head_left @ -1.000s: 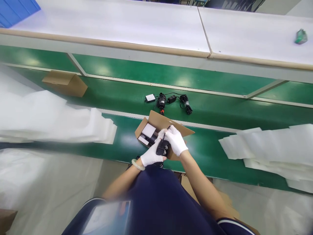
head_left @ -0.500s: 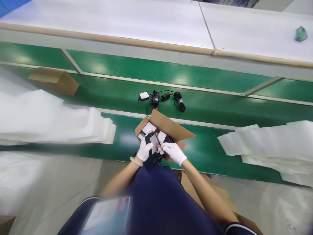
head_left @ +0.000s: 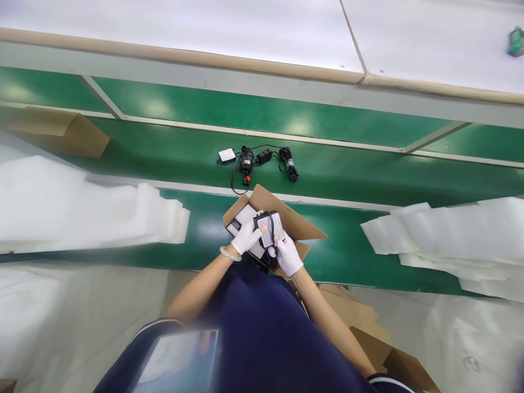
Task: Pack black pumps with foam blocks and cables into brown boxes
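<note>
Both of my gloved hands hold a black box-shaped device with a white printed label [head_left: 269, 228] over an open cardboard box [head_left: 305, 221]. My left hand [head_left: 247, 236] is closed on the device's left side, thumb on the label. On its right edge, my right hand [head_left: 288, 255] grips the device close to a black cable [head_left: 272, 256]. White packing pieces [head_left: 244, 214] show inside the carton; the rest of its contents is largely hidden by my hands and the device.
Beyond the carton, a black pump [head_left: 246, 162] lies on the green surface with a small labelled box [head_left: 226, 155], an inline black box [head_left: 264, 156] and a coiled cable [head_left: 289, 164]. White foam sheets are stacked at left [head_left: 123, 213] and right [head_left: 458, 234]. A raised white shelf [head_left: 204, 33] runs behind.
The labelled device has turned so its label faces up more fully. My right hand has moved from the cable onto the device's right edge. The view has shifted slightly.
</note>
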The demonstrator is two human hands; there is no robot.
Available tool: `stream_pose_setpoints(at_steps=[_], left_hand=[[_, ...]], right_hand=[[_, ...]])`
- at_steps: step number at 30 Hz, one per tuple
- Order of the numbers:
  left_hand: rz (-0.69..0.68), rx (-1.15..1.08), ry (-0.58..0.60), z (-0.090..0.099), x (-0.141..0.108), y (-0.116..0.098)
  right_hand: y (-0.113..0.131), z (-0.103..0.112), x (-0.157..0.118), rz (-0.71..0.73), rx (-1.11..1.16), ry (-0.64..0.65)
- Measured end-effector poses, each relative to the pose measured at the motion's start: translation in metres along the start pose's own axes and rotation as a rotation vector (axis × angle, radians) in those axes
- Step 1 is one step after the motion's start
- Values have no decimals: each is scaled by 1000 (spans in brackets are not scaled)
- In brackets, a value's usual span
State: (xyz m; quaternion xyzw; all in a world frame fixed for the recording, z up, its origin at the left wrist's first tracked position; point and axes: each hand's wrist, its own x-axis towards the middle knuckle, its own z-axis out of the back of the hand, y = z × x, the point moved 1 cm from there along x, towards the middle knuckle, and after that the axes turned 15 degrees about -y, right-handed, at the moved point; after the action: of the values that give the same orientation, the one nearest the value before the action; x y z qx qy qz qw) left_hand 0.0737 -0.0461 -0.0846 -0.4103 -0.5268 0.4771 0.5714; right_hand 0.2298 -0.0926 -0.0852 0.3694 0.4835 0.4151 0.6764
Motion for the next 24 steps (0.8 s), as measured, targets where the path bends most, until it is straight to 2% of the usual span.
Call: stream_pose_setpoints(at_steps=[2,4,6,8,13,19,21,24], left_hand=[[-76,222,-50,14,10,6],[-182,542,-39,21,20,15],[-304,845,77,20,27,25],[-371,980,183,14,33,35],[-369,1082,272,10,40,48],[-271,1126,201,27,37,46],[-237,1130,182,32,33,43],[-179,1142,151,38,24,40]], right_hand=[[5,2,4,23,-61,-121],[12,2,10,66,-280,-234],[20,-4,18,82,-552,-292],[27,-14,24,81,-800,-297],[39,-30,27,161,-1152,-238],[52,-28,34,295,-1428,-102],[56,-42,40,341,-1470,-72],[60,-76,53,371,-1501,-32]])
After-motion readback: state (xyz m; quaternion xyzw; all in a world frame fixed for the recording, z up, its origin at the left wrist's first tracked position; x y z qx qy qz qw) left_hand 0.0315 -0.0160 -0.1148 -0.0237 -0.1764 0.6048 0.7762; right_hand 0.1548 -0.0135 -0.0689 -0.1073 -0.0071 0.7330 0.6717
